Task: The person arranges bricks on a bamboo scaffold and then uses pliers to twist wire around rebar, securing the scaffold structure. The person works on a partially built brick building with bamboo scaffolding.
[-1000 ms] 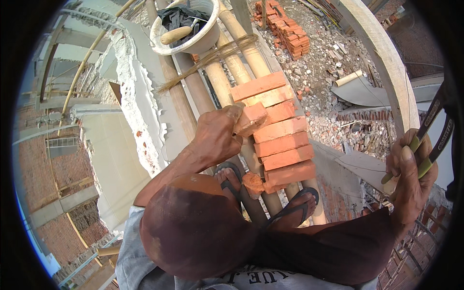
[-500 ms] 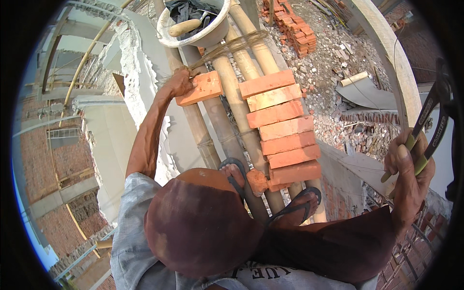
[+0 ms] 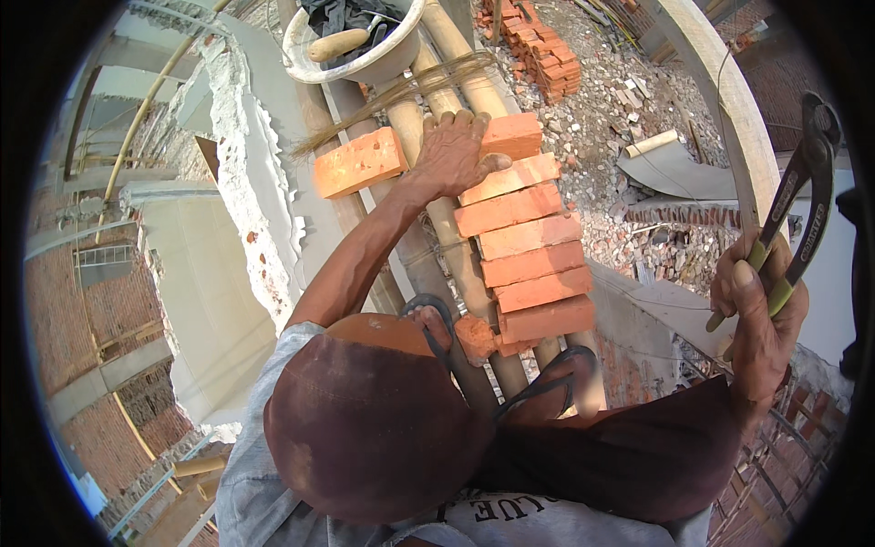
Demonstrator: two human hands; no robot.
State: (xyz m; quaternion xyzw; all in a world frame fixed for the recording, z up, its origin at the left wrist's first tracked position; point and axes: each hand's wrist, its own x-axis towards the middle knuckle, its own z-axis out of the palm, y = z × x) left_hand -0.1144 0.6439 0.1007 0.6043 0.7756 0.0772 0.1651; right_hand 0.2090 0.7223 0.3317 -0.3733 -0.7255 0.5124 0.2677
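My left hand (image 3: 451, 157) is closed round the left end of the farthest brick (image 3: 512, 135) in a row of orange-red bricks. Its fingers lie over the far side, and the thumb is on the near side. Left of this hand, a single brick (image 3: 361, 162) rests across the bamboo poles. Several more bricks (image 3: 533, 237) lie side by side, running back toward me. At the far right my right hand (image 3: 764, 296) grips a pair of pincers (image 3: 791, 196) by the green-and-black handles, with the dark jaws pointing up.
Bamboo poles (image 3: 464, 278) form the platform, with a bundle of thin wire (image 3: 396, 98) across them. Beyond stands a white tub (image 3: 365, 68) holding dark cloth and a wooden-handled tool. A broken brick (image 3: 475, 338) lies near my sandals. Rubble and a brick stack (image 3: 547, 59) are below; a timber post (image 3: 729, 100) rises right.
My left hand has left the single brick on the poles and moved right to the farthest brick of the row. My right hand still holds the pincers. The whole view has shifted slightly.
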